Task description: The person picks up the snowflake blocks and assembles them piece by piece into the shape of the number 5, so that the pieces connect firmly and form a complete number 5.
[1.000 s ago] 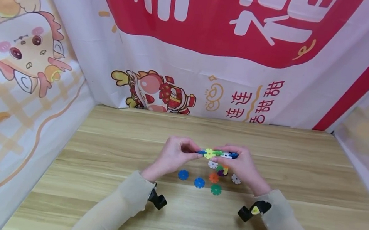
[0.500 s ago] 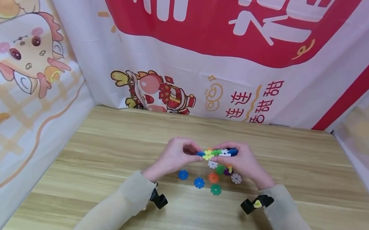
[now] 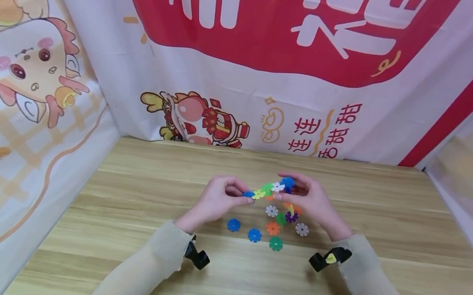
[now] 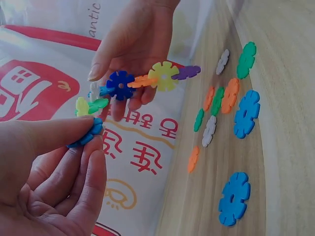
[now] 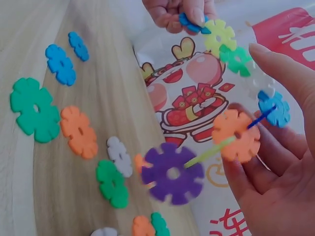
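As hands (image 3: 215, 201) (image 3: 315, 203) support chain (image 3: 268, 189), loose discs (image 3: 254, 235) below

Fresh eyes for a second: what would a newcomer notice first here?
Probably the big red panel on the backdrop cloth, by sheer size. Next, the multicoloured chain of notched flower-shaped discs in mid-air, its blue end disc pinched by the left hand, its other part at the right hand. Below, loose discs lie scattered on the wood-grain table.
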The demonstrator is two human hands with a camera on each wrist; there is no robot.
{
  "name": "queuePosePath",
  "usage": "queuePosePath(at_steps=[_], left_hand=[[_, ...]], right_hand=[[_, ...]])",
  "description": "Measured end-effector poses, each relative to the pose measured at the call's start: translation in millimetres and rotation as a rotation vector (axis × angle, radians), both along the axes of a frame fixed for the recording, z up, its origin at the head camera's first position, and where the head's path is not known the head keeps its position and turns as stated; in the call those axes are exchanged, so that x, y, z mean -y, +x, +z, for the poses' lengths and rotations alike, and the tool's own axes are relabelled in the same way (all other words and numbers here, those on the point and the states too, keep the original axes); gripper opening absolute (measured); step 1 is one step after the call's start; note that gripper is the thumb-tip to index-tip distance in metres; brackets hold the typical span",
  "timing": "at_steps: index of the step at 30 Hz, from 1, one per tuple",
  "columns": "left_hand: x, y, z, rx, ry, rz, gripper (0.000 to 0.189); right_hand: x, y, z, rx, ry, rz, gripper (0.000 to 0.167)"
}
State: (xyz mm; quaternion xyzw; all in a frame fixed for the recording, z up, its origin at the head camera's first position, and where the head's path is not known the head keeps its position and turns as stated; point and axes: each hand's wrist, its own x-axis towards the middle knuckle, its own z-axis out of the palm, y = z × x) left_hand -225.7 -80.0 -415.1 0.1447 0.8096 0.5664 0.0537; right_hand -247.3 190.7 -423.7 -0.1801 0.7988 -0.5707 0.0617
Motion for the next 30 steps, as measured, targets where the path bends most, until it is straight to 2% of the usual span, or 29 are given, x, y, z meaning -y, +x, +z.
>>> queuePosePath(at_steps=[8, 15, 20, 24, 30], left_hand=[[8.0, -1.1, -4.0, 0.042, 0.083, 0.045, 0.016], [13.2, -2.1, -9.5, 0.101, 0.097, 0.086, 0.023], [15.1, -2.4, -11.5, 0.105, 0.120, 0.077, 0.033], [17.2, -1.5, -13.0, 0.077, 0.091, 0.075, 0.034], [22.4, 1.0, -17.1, 0.075, 0.048, 0.073, 0.038]], right_hand=[[-10, 2.7, -10.7, 0.113, 0.050, -0.020, 0.062], [-10, 1.1, -25.1, 0.132, 0.045, -0.029, 0.045], [-6, -4.7, -22.6, 0.126, 0.023, -0.081, 0.046], [0, -10.6, -17.1, 0.146, 0.017, -0.103, 0.049], [12, -22.1, -12.0, 0.164, 0.057, -0.109, 0.052]])
